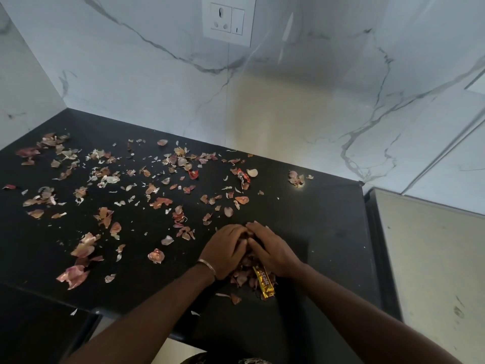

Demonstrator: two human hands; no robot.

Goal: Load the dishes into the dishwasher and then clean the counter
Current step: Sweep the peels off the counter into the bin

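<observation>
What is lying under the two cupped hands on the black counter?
Under the left hand and right hand lies a gathered heap of onion peels, with a yellow wrapper sticking out toward the counter edge. Anything deeper below the palms is covered.

Head view, down onto counter (315, 232)
</observation>
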